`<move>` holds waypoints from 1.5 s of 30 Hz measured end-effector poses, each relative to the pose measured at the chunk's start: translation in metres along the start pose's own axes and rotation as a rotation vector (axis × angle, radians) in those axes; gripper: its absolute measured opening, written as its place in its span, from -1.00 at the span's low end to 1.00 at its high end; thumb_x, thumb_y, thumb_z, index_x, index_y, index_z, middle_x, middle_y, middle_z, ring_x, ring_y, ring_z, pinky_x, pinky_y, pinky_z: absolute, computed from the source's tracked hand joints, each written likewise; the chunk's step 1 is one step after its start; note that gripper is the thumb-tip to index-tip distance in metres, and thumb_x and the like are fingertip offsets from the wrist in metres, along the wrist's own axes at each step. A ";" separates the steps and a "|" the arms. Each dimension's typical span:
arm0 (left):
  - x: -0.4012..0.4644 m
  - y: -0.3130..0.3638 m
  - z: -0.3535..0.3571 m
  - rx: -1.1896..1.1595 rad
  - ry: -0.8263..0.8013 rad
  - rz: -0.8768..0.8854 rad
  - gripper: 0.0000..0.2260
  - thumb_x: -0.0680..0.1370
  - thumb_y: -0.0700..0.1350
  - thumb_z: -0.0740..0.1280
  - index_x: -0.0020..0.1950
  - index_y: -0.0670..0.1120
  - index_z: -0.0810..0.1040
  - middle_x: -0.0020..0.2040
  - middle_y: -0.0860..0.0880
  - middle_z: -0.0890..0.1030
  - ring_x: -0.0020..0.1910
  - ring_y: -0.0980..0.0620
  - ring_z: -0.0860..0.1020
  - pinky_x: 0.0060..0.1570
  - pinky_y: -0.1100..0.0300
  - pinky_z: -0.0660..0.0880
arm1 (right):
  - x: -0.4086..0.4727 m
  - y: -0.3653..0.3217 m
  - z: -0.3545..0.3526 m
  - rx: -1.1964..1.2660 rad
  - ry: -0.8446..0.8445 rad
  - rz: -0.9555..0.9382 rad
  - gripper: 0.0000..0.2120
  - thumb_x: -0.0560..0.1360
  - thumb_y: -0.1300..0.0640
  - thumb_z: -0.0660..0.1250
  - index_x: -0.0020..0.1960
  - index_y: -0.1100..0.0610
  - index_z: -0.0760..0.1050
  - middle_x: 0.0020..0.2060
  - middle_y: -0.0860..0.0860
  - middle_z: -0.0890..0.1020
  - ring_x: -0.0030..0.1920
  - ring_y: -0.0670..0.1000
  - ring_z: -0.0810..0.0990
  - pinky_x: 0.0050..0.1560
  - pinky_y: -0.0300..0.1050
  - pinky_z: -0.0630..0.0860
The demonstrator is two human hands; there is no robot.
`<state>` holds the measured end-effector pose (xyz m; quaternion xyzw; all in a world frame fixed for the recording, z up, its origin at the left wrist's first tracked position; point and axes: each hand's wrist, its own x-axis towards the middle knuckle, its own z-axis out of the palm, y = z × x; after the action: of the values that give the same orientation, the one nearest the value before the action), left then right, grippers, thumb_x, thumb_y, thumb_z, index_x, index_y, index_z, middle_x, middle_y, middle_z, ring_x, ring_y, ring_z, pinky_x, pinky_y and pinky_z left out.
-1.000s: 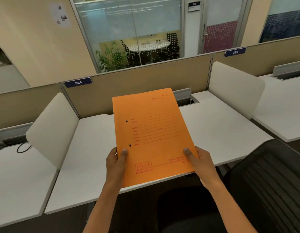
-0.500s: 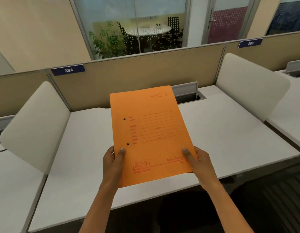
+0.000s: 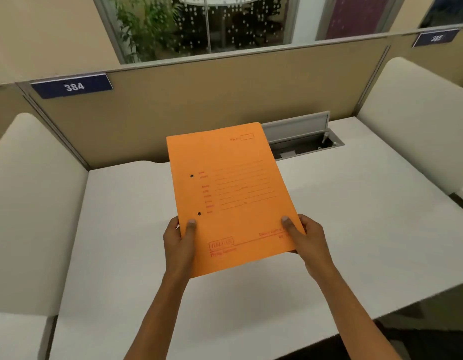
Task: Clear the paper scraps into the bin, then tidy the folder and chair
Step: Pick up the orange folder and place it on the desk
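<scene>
An orange paper folder (image 3: pixel 233 193) with red printed lines and two punch holes is held flat above the white desk (image 3: pixel 355 229). My left hand (image 3: pixel 179 242) grips its near left corner, thumb on top. My right hand (image 3: pixel 307 237) grips the near right corner the same way. Neither paper scraps, bin nor chair appear in the frame.
A beige partition (image 3: pixel 199 100) with a blue "384" label (image 3: pixel 73 86) backs the desk. White side dividers stand at the left (image 3: pixel 30 203) and right (image 3: pixel 417 120). An open cable tray (image 3: pixel 303 141) sits at the desk's rear. Dark floor (image 3: pixel 433 341) shows at lower right.
The view has moved closer over the desk and tilted down; the black chair at the lower right has left the frame. Both hands keep the same grip on the folder.
</scene>
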<state>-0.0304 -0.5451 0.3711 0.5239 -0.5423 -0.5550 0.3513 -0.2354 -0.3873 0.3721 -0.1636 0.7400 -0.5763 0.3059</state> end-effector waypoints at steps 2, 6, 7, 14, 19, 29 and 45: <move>0.021 -0.002 0.001 0.016 -0.001 -0.015 -0.83 0.66 -0.07 0.25 0.23 -0.04 0.51 0.13 0.00 0.63 0.06 -0.03 0.64 -0.01 0.03 0.56 | 0.014 0.001 0.013 0.005 0.033 0.027 -0.85 0.56 -0.02 0.40 0.02 0.06 0.60 -0.01 0.11 0.70 0.00 0.14 0.70 -0.19 0.07 0.71; 0.057 -0.003 0.005 0.024 0.008 -0.032 -0.74 0.66 -0.06 0.26 0.34 -0.04 0.42 0.21 -0.04 0.59 0.12 -0.11 0.62 0.09 -0.07 0.56 | 0.041 0.002 0.034 0.035 0.033 0.078 -0.68 0.53 0.11 0.44 0.25 0.06 0.49 0.11 0.06 0.65 0.07 0.12 0.68 -0.21 -0.03 0.69; 0.063 -0.004 0.006 0.024 0.008 -0.043 -0.71 0.66 -0.05 0.26 0.37 -0.04 0.37 0.21 -0.04 0.58 0.11 -0.11 0.61 0.07 -0.05 0.55 | 0.047 0.002 0.037 0.050 0.027 0.094 -0.65 0.53 0.17 0.44 0.28 0.05 0.46 0.12 0.06 0.65 0.07 0.13 0.67 -0.21 -0.03 0.68; 0.104 -0.012 0.018 0.053 0.028 -0.150 -0.73 0.62 -0.21 0.21 0.23 -0.01 0.20 0.07 0.00 0.54 0.04 -0.10 0.56 -0.01 0.01 0.43 | 0.091 0.010 0.054 0.077 -0.004 0.131 -0.53 0.48 0.44 0.30 0.28 0.04 0.43 0.11 0.13 0.65 0.08 0.13 0.68 -0.14 -0.03 0.69; 0.131 -0.019 0.018 0.105 0.003 -0.147 -0.71 0.56 -0.30 0.27 0.21 -0.05 0.31 0.14 -0.04 0.48 0.10 -0.13 0.52 -0.01 0.02 0.45 | 0.117 0.015 0.066 0.049 -0.026 0.116 -0.47 0.45 0.50 0.32 0.29 0.05 0.45 0.06 0.16 0.67 0.05 0.16 0.70 -0.07 0.03 0.71; 0.230 -0.028 0.019 0.159 -0.108 -0.203 -0.65 0.52 -0.46 0.24 0.20 -0.11 0.42 0.23 -0.09 0.47 0.09 -0.12 0.53 -0.15 0.08 0.54 | 0.192 0.026 0.106 0.022 -0.029 0.133 -0.52 0.44 0.50 0.36 0.27 0.14 0.48 -0.02 0.19 0.70 0.02 0.19 0.70 -0.11 -0.01 0.70; 0.300 -0.072 0.048 0.497 -0.240 -0.261 -0.54 0.45 -0.39 0.40 0.32 -0.13 0.46 0.31 -0.16 0.49 0.21 -0.19 0.55 0.10 -0.02 0.60 | 0.275 0.055 0.137 -0.082 0.084 0.259 -0.55 0.43 0.43 0.45 0.24 0.12 0.50 0.11 0.20 0.64 0.06 0.23 0.68 0.02 0.19 0.68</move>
<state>-0.1255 -0.8095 0.2342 0.5897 -0.6272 -0.5037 0.0712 -0.3500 -0.6382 0.2262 -0.0550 0.7901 -0.5075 0.3394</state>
